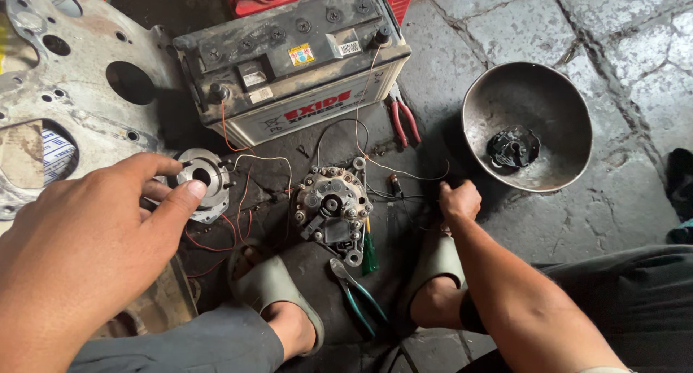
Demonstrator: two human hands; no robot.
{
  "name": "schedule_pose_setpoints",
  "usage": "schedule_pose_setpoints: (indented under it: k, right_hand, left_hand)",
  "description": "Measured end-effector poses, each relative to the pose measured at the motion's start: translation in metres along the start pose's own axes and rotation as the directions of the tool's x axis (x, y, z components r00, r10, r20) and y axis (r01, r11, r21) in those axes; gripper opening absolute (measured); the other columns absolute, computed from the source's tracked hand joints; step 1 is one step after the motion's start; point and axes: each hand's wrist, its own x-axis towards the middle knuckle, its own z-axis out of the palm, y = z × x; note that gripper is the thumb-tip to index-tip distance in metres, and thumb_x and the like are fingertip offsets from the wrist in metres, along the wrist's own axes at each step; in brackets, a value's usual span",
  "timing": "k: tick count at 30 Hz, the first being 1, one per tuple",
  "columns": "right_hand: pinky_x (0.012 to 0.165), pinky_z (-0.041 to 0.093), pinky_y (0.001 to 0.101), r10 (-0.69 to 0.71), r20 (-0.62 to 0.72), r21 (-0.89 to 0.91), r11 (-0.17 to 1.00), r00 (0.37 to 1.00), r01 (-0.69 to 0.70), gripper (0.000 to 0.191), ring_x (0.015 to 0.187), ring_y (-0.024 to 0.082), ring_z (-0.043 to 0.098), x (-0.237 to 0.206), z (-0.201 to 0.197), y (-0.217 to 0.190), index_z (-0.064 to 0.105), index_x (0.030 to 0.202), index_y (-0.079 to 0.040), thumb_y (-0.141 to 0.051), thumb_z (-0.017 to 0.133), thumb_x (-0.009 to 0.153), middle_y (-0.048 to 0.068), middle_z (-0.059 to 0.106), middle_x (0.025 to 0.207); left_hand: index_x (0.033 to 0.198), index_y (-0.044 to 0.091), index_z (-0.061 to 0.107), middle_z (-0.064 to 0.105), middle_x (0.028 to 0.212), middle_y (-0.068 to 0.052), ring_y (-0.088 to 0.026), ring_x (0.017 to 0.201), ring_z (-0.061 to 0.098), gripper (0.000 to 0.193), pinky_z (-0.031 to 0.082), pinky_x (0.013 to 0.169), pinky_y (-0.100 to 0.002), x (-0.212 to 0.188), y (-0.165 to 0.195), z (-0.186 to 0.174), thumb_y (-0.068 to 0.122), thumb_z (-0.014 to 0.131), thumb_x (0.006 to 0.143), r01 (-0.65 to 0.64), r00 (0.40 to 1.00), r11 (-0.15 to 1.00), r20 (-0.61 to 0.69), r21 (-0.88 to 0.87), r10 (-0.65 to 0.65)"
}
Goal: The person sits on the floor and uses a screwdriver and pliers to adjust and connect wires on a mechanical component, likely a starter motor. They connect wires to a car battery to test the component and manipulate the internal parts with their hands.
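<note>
My left hand (94,236) reaches toward a round metal housing part (204,178) on the ground, its thumb touching the rim. My right hand (459,200) is closed on thin wires (404,177) lying on the ground right of the alternator (332,207). The alternator sits between my two sandalled feet, with red and black wires running up to a grimy car battery (296,63) behind it.
A dented metal bowl (505,91) with a small black part (513,148) stands at right. Red-handled pliers (403,120) lie by the battery, green-handled pliers (357,293) and a green screwdriver (369,252) near my feet. A large perforated metal plate (72,63) lies at left.
</note>
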Motion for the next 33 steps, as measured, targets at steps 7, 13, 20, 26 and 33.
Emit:
schedule_pose_setpoints:
  k: [7, 13, 20, 26, 33]
  right_hand:
    - [0.091, 0.055, 0.0406, -0.234, -0.020, 0.283, 0.931, 0.972, 0.230, 0.039, 0.101, 0.033, 0.074, 0.029, 0.014, -0.013, 0.076, 0.113, -0.008, -0.035, 0.078, 0.086, 0.018, 0.076, 0.104]
    - [0.080, 0.058, 0.0397, -0.742, 0.153, 0.138, 0.671, 0.653, 0.729, 0.026, 0.082, 0.029, 0.075, 0.030, -0.008, -0.076, 0.082, 0.103, -0.011, -0.026, 0.076, 0.084, 0.018, 0.076, 0.091]
    - [0.072, 0.058, 0.0342, -0.873, 0.337, 0.184, 0.430, 0.354, 0.884, 0.021, 0.078, 0.015, 0.073, -0.011, -0.143, -0.150, 0.080, 0.109, -0.012, -0.019, 0.072, 0.092, 0.006, 0.080, 0.091]
    - [0.067, 0.058, 0.0315, -0.790, 0.512, 0.044, 0.416, 0.337, 0.908, 0.027, 0.072, 0.016, 0.074, -0.097, -0.210, -0.132, 0.079, 0.122, -0.020, -0.018, 0.064, 0.100, 0.003, 0.081, 0.085]
    - [0.067, 0.061, 0.0278, -0.863, 0.301, 0.489, 0.505, 0.406, 0.711, 0.020, 0.078, 0.009, 0.078, -0.146, -0.196, -0.064, 0.076, 0.109, -0.007, -0.008, 0.068, 0.091, 0.004, 0.083, 0.085]
  left_hand:
    - [0.130, 0.021, 0.070, 0.081, 0.102, -0.005, -0.030, 0.092, 0.077, 0.044, 0.059, 0.083, -0.041, 0.009, 0.011, -0.002, 0.046, 0.063, 0.095, 0.012, 0.997, 0.998, 0.077, 0.067, -0.017]
    - [0.132, 0.019, 0.068, 0.079, 0.105, -0.009, -0.035, 0.097, 0.075, 0.048, 0.057, 0.086, -0.045, 0.011, 0.012, -0.002, 0.048, 0.063, 0.095, 0.005, 0.998, 0.999, 0.063, 0.043, -0.007]
    - [0.124, 0.019, 0.072, 0.077, 0.104, -0.014, -0.038, 0.101, 0.071, 0.041, 0.055, 0.087, -0.050, -0.002, 0.006, 0.012, 0.047, 0.064, 0.094, -0.207, 0.975, 0.971, -0.101, -0.117, 0.196]
    - [0.111, 0.011, 0.073, 0.075, 0.101, -0.016, -0.040, 0.095, 0.070, 0.031, 0.055, 0.082, -0.051, -0.014, 0.028, 0.035, 0.032, 0.069, 0.088, -0.553, 0.826, 0.776, -0.325, -0.304, 0.461]
    - [0.121, 0.004, 0.067, 0.077, 0.102, -0.012, -0.025, 0.080, 0.079, 0.039, 0.061, 0.073, -0.037, -0.026, 0.073, 0.059, 0.016, 0.072, 0.084, -0.628, 0.720, 0.400, -0.304, -0.667, 0.624]
